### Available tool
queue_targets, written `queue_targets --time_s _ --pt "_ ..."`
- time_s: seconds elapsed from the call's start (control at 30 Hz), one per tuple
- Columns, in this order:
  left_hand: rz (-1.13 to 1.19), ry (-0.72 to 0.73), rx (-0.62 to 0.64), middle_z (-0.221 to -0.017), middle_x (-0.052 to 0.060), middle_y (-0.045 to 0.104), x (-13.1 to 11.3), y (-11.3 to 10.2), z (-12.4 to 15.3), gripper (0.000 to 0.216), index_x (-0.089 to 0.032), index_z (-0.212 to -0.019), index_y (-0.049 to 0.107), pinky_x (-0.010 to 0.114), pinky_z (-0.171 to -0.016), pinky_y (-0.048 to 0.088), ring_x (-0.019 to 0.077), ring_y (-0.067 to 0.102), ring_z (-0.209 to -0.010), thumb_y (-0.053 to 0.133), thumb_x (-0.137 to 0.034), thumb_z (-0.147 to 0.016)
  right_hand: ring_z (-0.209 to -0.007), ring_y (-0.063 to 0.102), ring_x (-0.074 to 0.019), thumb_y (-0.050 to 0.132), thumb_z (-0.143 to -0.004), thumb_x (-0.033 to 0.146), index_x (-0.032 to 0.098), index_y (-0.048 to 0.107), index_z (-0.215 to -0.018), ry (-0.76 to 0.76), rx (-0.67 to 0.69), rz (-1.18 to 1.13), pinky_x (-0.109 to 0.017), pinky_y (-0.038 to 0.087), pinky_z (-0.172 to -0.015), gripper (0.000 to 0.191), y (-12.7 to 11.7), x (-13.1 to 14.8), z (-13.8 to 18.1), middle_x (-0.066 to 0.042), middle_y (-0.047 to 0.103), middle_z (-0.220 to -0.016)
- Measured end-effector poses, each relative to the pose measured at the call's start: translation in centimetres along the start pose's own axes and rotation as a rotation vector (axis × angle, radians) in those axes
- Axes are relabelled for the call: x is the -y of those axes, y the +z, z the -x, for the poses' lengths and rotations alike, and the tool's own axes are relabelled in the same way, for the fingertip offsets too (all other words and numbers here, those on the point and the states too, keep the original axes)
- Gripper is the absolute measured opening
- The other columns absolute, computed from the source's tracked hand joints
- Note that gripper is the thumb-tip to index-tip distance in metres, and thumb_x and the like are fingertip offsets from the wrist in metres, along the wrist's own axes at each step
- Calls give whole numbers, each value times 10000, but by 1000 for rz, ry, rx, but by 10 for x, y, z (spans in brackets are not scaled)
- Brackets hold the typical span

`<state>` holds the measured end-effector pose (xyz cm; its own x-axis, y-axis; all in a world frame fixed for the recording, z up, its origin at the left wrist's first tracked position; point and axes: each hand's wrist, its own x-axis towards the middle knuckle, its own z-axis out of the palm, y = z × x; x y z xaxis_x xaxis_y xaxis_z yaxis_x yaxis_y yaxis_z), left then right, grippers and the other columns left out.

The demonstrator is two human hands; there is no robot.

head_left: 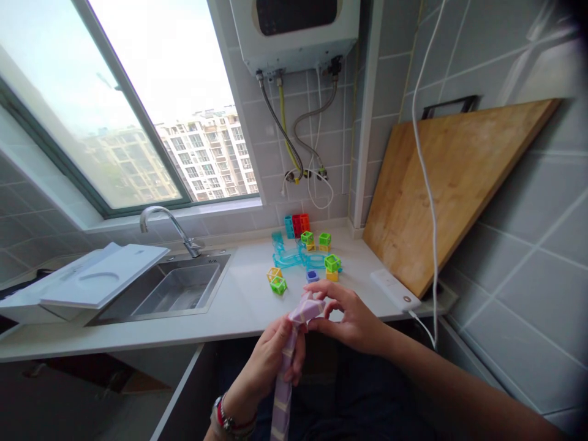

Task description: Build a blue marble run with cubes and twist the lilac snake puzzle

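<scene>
A lilac necktie [281, 401] with pale cross stripes hangs down in front of me, its lower end out of the picture. My left hand [269, 355] is closed around it just under a thick, folded, knot-like top [307, 309]. At that top is my right hand [356, 312], its fingers curled and the fingertips pinching the fabric's edge. Past my hands on the counter, the nearest things are a blue block [312, 276] and a green cube frame [332, 263] on a yellow one.
Clear blue track pieces [289, 257] and several coloured blocks lie on the white counter [248, 306]. A sink [179, 294] with a tap [168, 226] and white boxes [105, 275] is at left. At right are a power strip [395, 289], a hanging white cable [425, 165] and a leaning wooden board [459, 184].
</scene>
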<state>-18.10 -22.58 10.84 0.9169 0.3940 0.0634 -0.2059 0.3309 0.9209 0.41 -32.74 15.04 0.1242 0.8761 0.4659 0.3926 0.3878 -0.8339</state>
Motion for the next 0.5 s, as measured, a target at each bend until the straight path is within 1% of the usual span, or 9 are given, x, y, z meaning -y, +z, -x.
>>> queue_targets --time_s 0.07,0.13,0.2,0.3,0.33,0.37,0.43,0.5 --pt "43 -28 11 -463 -58 517 2 4 0 457 -153 -989 570 174 -324 404 44 278 -268 352 -551 -1039 -971 616 -185 745 -883 348 258 617 -1279 0 -7 -19 -257 539 -693 426 -1 -1 1 -67 656 -1169" --pt "39 -34 4 -479 -64 517 1 7 -1 422 -164 -1008 557 172 -336 406 48 301 -279 385 -549 -1032 -975 621 -185 716 -909 349 257 623 -1287 33 2 -46 -271 545 -723 400 -2 -2 3 -73 656 -1179" --pt "-18 -22 -19 -521 -65 529 -3 8 -2 383 -176 -1021 542 176 -371 430 57 370 -319 463 -550 -1007 -1022 627 -195 739 -893 354 269 578 -1356 100 20 -118 -283 551 -756 497 -4 -3 4 -81 639 -1225" --pt "-162 -7 -25 -573 -60 533 -13 10 -3 388 -178 -1001 530 177 -421 444 61 436 -382 531 -565 -974 -1078 637 -214 852 -784 355 279 466 -1446 198 77 -321 -267 562 -750 770 -5 -5 8 -94 595 -1288" --pt "-212 -8 -21 -579 -61 527 -17 10 -3 396 -174 -999 532 172 -423 430 56 428 -386 527 -569 -974 -1049 650 -210 861 -769 379 266 463 -1435 231 86 -392 -255 567 -720 783 -5 -5 9 -97 597 -1275" --pt "-263 -9 -23 -579 -63 516 -20 11 -2 401 -171 -1006 536 166 -418 410 51 415 -386 518 -570 -978 -986 669 -199 834 -791 429 242 487 -1396 271 86 -458 -240 569 -669 723 -5 -4 10 -98 615 -1228" --pt "-382 -3 -60 -582 -68 496 -26 13 -1 398 -167 -1040 545 156 -406 368 48 398 -392 505 -559 -986 -776 679 -158 691 -883 561 184 564 -1249 390 89 -565 -199 535 -524 541 -5 -1 12 -81 667 -1032" --pt "-534 22 -130 -597 -65 504 -28 14 0 388 -174 -1096 545 155 -411 353 58 418 -416 509 -544 -987 -582 629 -118 583 -926 627 152 608 -1080 509 121 -616 -156 453 -403 500 -5 3 12 -45 667 -822"
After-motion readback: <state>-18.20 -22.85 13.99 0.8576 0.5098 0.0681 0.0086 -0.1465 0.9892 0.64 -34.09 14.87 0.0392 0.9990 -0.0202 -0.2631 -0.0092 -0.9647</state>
